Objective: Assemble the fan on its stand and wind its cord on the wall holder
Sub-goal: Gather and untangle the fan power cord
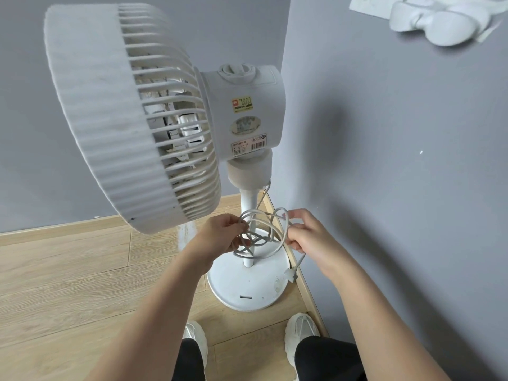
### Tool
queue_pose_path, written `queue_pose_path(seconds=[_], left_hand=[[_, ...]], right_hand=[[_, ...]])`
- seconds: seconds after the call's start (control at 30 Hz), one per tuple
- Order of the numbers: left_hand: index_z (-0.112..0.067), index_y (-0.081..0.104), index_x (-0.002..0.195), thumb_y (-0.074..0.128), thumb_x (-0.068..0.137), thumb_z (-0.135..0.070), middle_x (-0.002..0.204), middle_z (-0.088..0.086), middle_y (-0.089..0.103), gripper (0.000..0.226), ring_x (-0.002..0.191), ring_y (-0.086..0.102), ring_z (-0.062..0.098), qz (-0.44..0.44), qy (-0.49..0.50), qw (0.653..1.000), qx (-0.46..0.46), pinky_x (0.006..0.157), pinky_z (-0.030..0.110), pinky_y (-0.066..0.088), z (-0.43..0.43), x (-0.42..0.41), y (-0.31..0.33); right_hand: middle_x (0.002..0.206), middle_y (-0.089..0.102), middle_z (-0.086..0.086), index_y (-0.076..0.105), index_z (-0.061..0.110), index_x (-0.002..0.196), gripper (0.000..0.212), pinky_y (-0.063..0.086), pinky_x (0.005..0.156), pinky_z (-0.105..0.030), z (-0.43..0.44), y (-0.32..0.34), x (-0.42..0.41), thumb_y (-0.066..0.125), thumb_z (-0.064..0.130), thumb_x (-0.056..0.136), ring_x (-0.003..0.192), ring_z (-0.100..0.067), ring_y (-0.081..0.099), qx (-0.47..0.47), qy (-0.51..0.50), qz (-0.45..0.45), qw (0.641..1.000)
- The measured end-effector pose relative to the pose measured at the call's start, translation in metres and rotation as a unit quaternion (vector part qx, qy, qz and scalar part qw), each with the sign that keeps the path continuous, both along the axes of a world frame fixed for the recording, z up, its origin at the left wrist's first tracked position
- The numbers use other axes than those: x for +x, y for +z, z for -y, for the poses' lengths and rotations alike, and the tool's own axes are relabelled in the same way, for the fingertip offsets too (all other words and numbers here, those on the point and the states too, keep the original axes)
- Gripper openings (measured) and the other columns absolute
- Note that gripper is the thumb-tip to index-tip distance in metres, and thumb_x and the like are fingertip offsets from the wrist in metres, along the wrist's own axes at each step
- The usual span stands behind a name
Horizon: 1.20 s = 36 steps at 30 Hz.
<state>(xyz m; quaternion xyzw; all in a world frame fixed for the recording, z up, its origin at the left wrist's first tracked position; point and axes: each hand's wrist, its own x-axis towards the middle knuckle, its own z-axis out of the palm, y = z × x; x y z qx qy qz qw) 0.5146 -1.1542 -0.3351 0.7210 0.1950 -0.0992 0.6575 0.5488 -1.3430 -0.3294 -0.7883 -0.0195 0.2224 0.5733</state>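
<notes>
A white fan [132,116] with a ribbed grille sits mounted on its white pole [249,204], which rises from a round base [247,287] on the wooden floor. Its white cord [268,229] hangs in loose tangled loops in front of the pole. My left hand [220,235] pinches the loops on the left side. My right hand [310,237] grips them on the right. The plug [291,274] dangles below my right hand over the base's edge. A white wall holder [439,20] is fixed high on the right wall, apart from the cord.
Grey walls meet in a corner just behind the fan. A wooden skirting strip [308,287] runs along the right wall beside the base. My two shoes [301,328] stand on the floor close in front of the base.
</notes>
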Motion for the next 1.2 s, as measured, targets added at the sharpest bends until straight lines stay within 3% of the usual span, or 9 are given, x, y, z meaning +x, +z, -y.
queue_pose_path(seconds=[0.1, 0.23, 0.37, 0.43, 0.57, 0.8, 0.9, 1.07, 1.2], left_hand=[[-0.001, 0.058, 0.084, 0.059, 0.091, -0.006, 0.072, 0.011, 0.06, 0.008, 0.058, 0.063, 0.02, 0.011, 0.04, 0.998, 0.051, 0.06, 0.033, 0.059, 0.0, 0.0, -0.001], [-0.005, 0.063, 0.085, 0.056, 0.092, -0.017, 0.075, 0.009, 0.063, 0.016, 0.057, 0.063, 0.019, 0.076, 0.006, 0.979, 0.189, 0.056, 0.03, 0.055, 0.004, -0.002, 0.002], [-0.01, 0.065, 0.082, 0.051, 0.095, -0.022, 0.074, 0.002, 0.057, 0.023, 0.067, 0.049, 0.019, 0.193, -0.051, 0.887, 0.415, 0.055, 0.02, 0.034, 0.004, -0.005, 0.0], [-0.01, 0.064, 0.085, 0.05, 0.094, -0.016, 0.072, 0.0, 0.054, 0.018, 0.067, 0.047, 0.019, 0.232, -0.053, 0.867, 0.438, 0.057, 0.028, 0.031, 0.004, -0.006, -0.002], [-0.019, 0.062, 0.117, 0.045, 0.09, -0.004, 0.084, 0.001, 0.067, 0.035, 0.077, 0.06, 0.021, 0.268, -0.067, 0.866, 0.417, 0.068, 0.036, 0.047, 0.007, -0.008, -0.002], [-0.011, 0.061, 0.102, 0.032, 0.083, 0.012, 0.096, -0.003, 0.061, 0.042, 0.082, 0.065, 0.011, 0.246, -0.024, 0.919, 0.307, 0.072, 0.034, 0.056, 0.008, -0.005, -0.001], [-0.004, 0.049, 0.088, 0.024, 0.081, 0.013, 0.083, 0.005, 0.055, 0.031, 0.082, 0.064, 0.024, 0.182, 0.039, 0.957, 0.221, 0.064, 0.044, 0.057, 0.008, -0.004, 0.007], [-0.009, 0.037, 0.08, 0.03, 0.089, 0.005, 0.094, 0.019, 0.046, 0.019, 0.067, 0.063, 0.021, 0.106, 0.081, 0.981, 0.14, 0.047, 0.029, 0.054, 0.008, -0.002, 0.008], [0.001, 0.048, 0.091, 0.052, 0.094, -0.014, 0.098, 0.017, 0.044, 0.016, 0.065, 0.061, 0.015, 0.111, 0.097, 0.988, 0.049, 0.05, 0.034, 0.058, 0.01, -0.001, 0.009]], right_hand=[[0.057, 0.052, 0.005, 0.058, 0.019, 0.113, 0.036, 0.03, 0.057, -0.024, -0.001, 0.004, -0.001, 0.043, 0.001, 0.086, 0.051, -0.009, 0.041, 0.074, 0.015, -0.037, 0.996], [0.057, 0.049, 0.006, 0.062, 0.007, 0.094, 0.02, 0.025, 0.056, -0.028, -0.003, 0.004, 0.001, 0.048, 0.021, 0.088, 0.052, -0.012, 0.037, 0.146, 0.037, -0.033, 0.988], [0.065, 0.05, 0.005, 0.065, 0.014, 0.099, 0.041, 0.029, 0.056, -0.022, -0.002, 0.007, -0.001, 0.054, 0.052, 0.089, 0.054, -0.008, 0.037, 0.13, 0.044, -0.025, 0.99], [0.063, 0.049, 0.011, 0.065, 0.015, 0.09, 0.029, 0.032, 0.056, -0.015, -0.003, 0.009, -0.005, 0.061, 0.043, 0.088, 0.054, -0.004, 0.038, 0.092, 0.051, 0.016, 0.994], [0.062, 0.046, 0.006, 0.062, 0.003, 0.081, 0.014, 0.034, 0.063, -0.025, -0.006, 0.0, -0.005, 0.064, 0.015, 0.086, 0.059, -0.008, 0.042, 0.003, -0.006, 0.081, 0.997], [0.073, 0.066, -0.005, 0.062, 0.009, 0.09, 0.013, 0.052, 0.06, -0.026, 0.0, -0.003, -0.003, 0.05, 0.009, 0.09, 0.049, -0.001, 0.059, -0.136, -0.04, 0.165, 0.976], [0.078, 0.065, -0.011, 0.054, 0.005, 0.085, 0.013, 0.053, 0.048, -0.023, 0.004, -0.004, -0.001, 0.046, 0.007, 0.094, 0.041, 0.0, 0.058, -0.13, -0.034, 0.111, 0.985], [0.09, 0.066, 0.007, 0.053, 0.012, 0.091, 0.02, 0.052, 0.048, -0.024, -0.002, 0.001, -0.004, 0.038, 0.0, 0.095, 0.056, -0.014, 0.063, -0.041, 0.017, -0.004, 0.999], [0.065, 0.067, 0.018, 0.057, 0.013, 0.101, 0.025, 0.05, 0.049, -0.019, -0.004, 0.001, -0.009, 0.045, -0.006, 0.09, 0.055, -0.005, 0.061, -0.044, 0.094, -0.056, 0.993]])
